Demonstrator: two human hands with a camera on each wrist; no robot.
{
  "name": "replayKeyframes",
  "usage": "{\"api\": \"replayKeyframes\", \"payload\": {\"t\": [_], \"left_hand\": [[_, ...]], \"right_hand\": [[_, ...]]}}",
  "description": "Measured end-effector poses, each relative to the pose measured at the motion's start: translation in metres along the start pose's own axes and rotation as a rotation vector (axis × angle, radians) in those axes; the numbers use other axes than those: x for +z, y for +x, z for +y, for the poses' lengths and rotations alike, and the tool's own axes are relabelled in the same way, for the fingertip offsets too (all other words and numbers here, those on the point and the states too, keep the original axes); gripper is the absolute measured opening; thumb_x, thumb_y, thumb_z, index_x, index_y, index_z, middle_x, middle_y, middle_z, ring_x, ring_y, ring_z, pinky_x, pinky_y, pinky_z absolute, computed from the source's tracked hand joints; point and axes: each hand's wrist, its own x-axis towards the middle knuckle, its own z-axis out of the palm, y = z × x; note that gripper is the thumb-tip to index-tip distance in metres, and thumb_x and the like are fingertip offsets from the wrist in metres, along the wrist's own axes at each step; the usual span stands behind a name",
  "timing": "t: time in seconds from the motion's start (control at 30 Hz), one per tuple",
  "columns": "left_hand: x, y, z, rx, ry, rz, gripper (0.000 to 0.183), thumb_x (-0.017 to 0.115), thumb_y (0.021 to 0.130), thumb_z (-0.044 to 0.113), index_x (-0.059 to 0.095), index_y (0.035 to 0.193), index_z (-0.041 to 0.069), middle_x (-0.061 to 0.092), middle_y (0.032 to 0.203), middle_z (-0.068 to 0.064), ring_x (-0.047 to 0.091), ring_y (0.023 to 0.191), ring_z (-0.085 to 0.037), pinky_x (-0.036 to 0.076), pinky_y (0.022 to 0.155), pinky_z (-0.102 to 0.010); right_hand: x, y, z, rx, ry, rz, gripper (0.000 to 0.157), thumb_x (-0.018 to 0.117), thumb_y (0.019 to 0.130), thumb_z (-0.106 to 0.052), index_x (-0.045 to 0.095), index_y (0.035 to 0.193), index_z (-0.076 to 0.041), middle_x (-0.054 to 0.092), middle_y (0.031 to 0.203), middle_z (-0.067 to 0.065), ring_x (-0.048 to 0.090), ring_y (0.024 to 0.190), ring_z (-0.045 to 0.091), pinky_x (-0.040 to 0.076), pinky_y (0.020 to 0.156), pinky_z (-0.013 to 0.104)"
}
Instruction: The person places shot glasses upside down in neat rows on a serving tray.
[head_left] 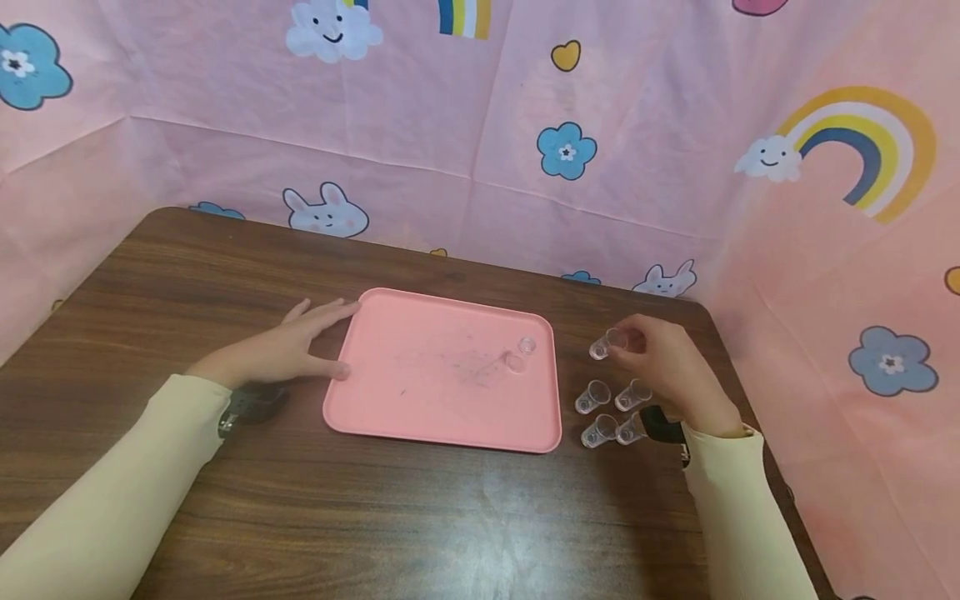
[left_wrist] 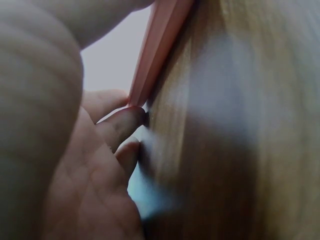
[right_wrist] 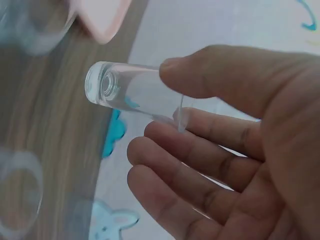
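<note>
My right hand (head_left: 660, 358) pinches a small clear shot glass (right_wrist: 135, 90) near its rim, between thumb and fingers. In the head view that glass is tilted, just above the table to the right of a pink tray (head_left: 420, 408). At the tray's left side, my left hand (head_left: 288, 342) rests spread, its thumb and fingertips touching the rim. Near the tray's right edge lies a clear shot glass (head_left: 527, 344); whether it is upright or inverted I cannot tell. Several more shot glasses (head_left: 592, 397) stand below my right hand, one partly hidden by the wrist.
A dark brown wooden table (head_left: 337, 508) carries everything. Behind it and along the right side hangs a pink patterned cloth (head_left: 450, 108). Dark scuff marks show on the middle of the tray.
</note>
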Motion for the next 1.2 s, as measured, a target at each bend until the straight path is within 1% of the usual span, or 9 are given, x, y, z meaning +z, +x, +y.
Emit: {"api": "replayKeyframes", "payload": {"t": [0.13, 0.23, 0.4, 0.53, 0.63, 0.8, 1.03, 1.2], "left_hand": [[0.0, 0.0, -0.001, -0.007, 0.001, 0.005, 0.104, 0.082, 0.085, 0.049, 0.026, 0.164, 0.013, 0.022, 0.17, -0.019, 0.006, 0.159, -0.041, -0.011, 0.125, -0.062], [0.0, 0.0, -0.003, 0.003, 0.008, 0.005, 0.103, 0.082, 0.086, 0.049, 0.026, 0.164, 0.012, 0.023, 0.17, -0.019, 0.008, 0.159, -0.041, -0.011, 0.125, -0.061], [0.0, 0.0, -0.003, 0.004, 0.001, 0.0, 0.103, 0.081, 0.086, 0.049, 0.025, 0.165, 0.013, 0.021, 0.17, -0.019, 0.006, 0.159, -0.041, -0.011, 0.125, -0.062], [-0.001, 0.0, -0.002, 0.003, 0.002, 0.002, 0.103, 0.081, 0.086, 0.05, 0.025, 0.165, 0.014, 0.021, 0.171, -0.018, 0.006, 0.159, -0.041, -0.012, 0.125, -0.062], [-0.001, -0.001, -0.003, 0.002, 0.003, 0.005, 0.103, 0.081, 0.086, 0.049, 0.025, 0.165, 0.015, 0.021, 0.171, -0.017, 0.006, 0.159, -0.04, -0.012, 0.125, -0.061], [-0.001, -0.001, -0.002, -0.002, 0.0, 0.003, 0.103, 0.081, 0.086, 0.05, 0.026, 0.165, 0.015, 0.021, 0.171, -0.017, 0.005, 0.159, -0.04, -0.011, 0.125, -0.063], [-0.001, -0.001, -0.002, 0.013, 0.007, 0.01, 0.102, 0.082, 0.086, 0.048, 0.026, 0.164, 0.012, 0.023, 0.17, -0.017, 0.007, 0.159, -0.04, -0.011, 0.126, -0.06], [0.0, -0.001, -0.003, 0.009, 0.001, 0.006, 0.102, 0.082, 0.086, 0.049, 0.027, 0.164, 0.014, 0.023, 0.17, -0.017, 0.007, 0.159, -0.04, -0.011, 0.125, -0.061]], "right_hand": [[0.009, -0.001, -0.018, -0.016, 0.065, 0.014, 0.023, 0.072, 0.097, -0.023, 0.07, 0.117, -0.014, 0.071, 0.107, 0.006, 0.065, 0.099, 0.025, 0.056, 0.087, 0.045], [0.018, 0.001, -0.026, -0.031, 0.086, 0.02, 0.024, 0.073, 0.096, -0.024, 0.069, 0.118, -0.015, 0.071, 0.108, 0.004, 0.066, 0.099, 0.024, 0.057, 0.088, 0.044], [0.029, 0.005, -0.037, -0.06, 0.117, 0.033, 0.027, 0.075, 0.095, -0.024, 0.07, 0.118, -0.012, 0.072, 0.109, 0.005, 0.067, 0.099, 0.024, 0.058, 0.089, 0.045], [0.036, 0.008, -0.044, -0.088, 0.122, 0.065, 0.026, 0.074, 0.095, -0.025, 0.072, 0.116, -0.01, 0.073, 0.107, 0.006, 0.069, 0.097, 0.025, 0.059, 0.088, 0.045], [0.042, 0.011, -0.047, -0.107, 0.125, 0.087, 0.025, 0.073, 0.094, -0.024, 0.072, 0.115, -0.009, 0.073, 0.106, 0.006, 0.069, 0.096, 0.025, 0.059, 0.087, 0.046], [0.049, 0.013, -0.048, -0.105, 0.153, 0.092, 0.024, 0.072, 0.094, -0.022, 0.071, 0.115, -0.01, 0.072, 0.105, 0.005, 0.069, 0.094, 0.023, 0.06, 0.086, 0.044], [0.053, 0.013, -0.048, -0.123, 0.123, 0.117, 0.025, 0.073, 0.095, -0.025, 0.07, 0.115, -0.011, 0.072, 0.105, 0.005, 0.067, 0.093, 0.023, 0.06, 0.084, 0.044], [0.055, 0.011, -0.047, -0.129, 0.111, 0.13, 0.026, 0.073, 0.094, -0.026, 0.069, 0.115, -0.012, 0.071, 0.105, 0.006, 0.066, 0.09, 0.022, 0.059, 0.081, 0.041]]}}
